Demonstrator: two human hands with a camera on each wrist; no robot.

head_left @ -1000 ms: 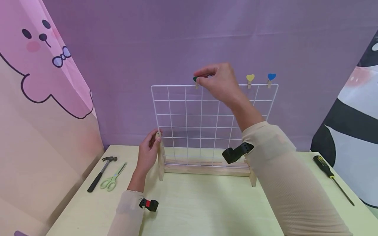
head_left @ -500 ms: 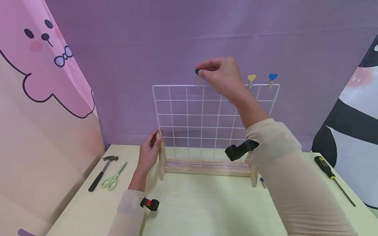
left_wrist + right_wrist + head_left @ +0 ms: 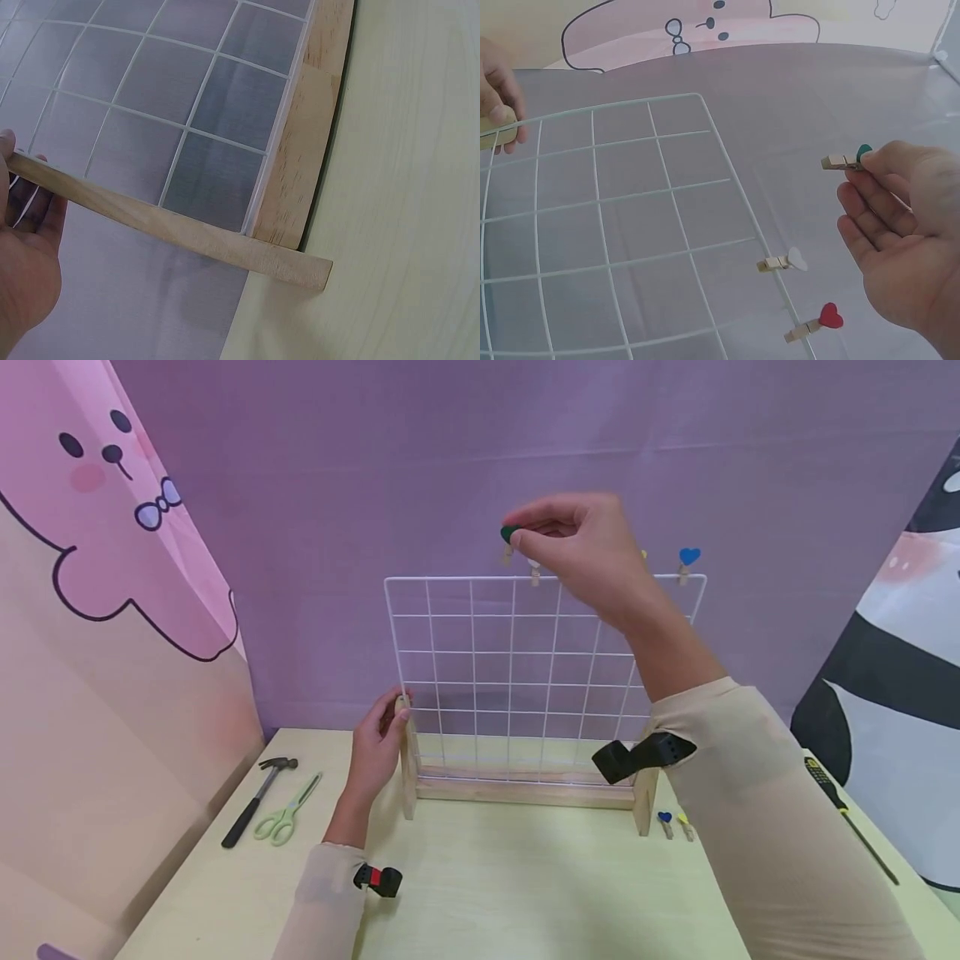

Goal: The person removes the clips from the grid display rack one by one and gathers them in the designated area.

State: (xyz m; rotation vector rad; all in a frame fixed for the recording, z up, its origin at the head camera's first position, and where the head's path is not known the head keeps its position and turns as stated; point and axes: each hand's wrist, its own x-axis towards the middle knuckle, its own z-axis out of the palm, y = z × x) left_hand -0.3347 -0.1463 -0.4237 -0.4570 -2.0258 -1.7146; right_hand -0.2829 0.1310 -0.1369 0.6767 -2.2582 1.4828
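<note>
A small wooden clothespin with a green heart (image 3: 840, 161) is pinched between thumb and fingers of my right hand (image 3: 592, 560). It hangs above the top wire of the white wire grid (image 3: 450, 578), apart from it. On that wire sit clothespins with a white heart (image 3: 796, 259), a red heart (image 3: 830, 316) and a blue heart (image 3: 689, 557); a yellow heart (image 3: 643, 554) is mostly hidden behind my right hand in the head view. My left hand (image 3: 375, 743) grips the upper end of the stand's left wooden post (image 3: 172, 225).
Two clothespins, one with a dark blue heart (image 3: 665, 818) and one yellow (image 3: 684, 821), lie right of the stand. A hammer (image 3: 251, 810) and green scissors (image 3: 283, 820) lie at the left. A screwdriver (image 3: 828, 789) lies at the right edge, partly behind my sleeve.
My right hand has lifted the green-heart clothespin off the top wire, up and slightly right. The white-heart clothespin has come into view. My left hand keeps its place on the post.
</note>
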